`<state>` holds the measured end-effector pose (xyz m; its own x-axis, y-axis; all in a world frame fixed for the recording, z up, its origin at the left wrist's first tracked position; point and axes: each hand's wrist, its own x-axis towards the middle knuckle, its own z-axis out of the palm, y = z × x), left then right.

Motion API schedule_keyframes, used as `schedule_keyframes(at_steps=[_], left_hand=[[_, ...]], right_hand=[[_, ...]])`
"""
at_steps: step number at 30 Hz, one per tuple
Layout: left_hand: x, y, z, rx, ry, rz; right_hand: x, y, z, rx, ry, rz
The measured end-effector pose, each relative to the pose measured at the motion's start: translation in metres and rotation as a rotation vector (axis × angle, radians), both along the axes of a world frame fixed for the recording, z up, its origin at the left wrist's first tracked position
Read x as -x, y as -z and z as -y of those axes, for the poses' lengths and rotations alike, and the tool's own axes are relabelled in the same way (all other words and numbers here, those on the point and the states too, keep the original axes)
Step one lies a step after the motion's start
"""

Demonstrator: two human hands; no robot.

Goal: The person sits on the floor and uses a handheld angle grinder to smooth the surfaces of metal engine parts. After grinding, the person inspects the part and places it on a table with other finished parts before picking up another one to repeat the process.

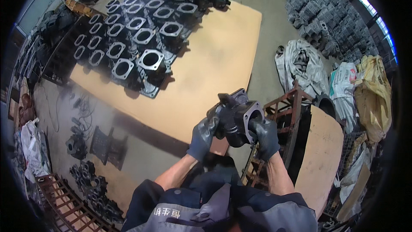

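Between my gloved hands, above the near edge of the tan-topped table [214, 56], I hold a black cast metal housing [236, 122]. Its square flange with a round bore is turned to the right. My left hand [204, 136] grips the housing's left side, fingers closed round it. My right hand [265, 137] is at the flange, with fingers reaching into the bore and hidden there. Both hands wear dark gloves. Farther off on the table, many similar black housings [151, 62] stand in rows, their pale machined flanges facing up.
To my right stand a rusty metal rack [292, 111] and a tan board [319, 150]. Beyond them are white sacks [300, 66], a yellow sack [372, 99] and a large pile of grey castings [328, 13]. Black castings [92, 187] lie at the lower left beside a rusty crate [71, 206].
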<state>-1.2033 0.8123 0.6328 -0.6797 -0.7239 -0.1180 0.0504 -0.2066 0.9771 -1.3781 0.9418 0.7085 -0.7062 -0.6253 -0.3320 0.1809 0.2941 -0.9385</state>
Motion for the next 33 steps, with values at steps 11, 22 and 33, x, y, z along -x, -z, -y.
schedule_keyframes(at_steps=[11,22,33], left_hand=[[0.094,0.082,0.110,0.870,-0.487,0.617],[0.147,0.109,0.181,0.864,-0.460,1.191],[0.166,0.096,0.182,0.827,-0.432,1.219]], right_hand=[[0.191,-0.012,0.125,-0.188,-0.565,-0.597],[0.356,0.005,0.299,-0.330,-0.698,-0.846],[0.414,0.029,0.440,-0.312,-0.686,-0.704]])
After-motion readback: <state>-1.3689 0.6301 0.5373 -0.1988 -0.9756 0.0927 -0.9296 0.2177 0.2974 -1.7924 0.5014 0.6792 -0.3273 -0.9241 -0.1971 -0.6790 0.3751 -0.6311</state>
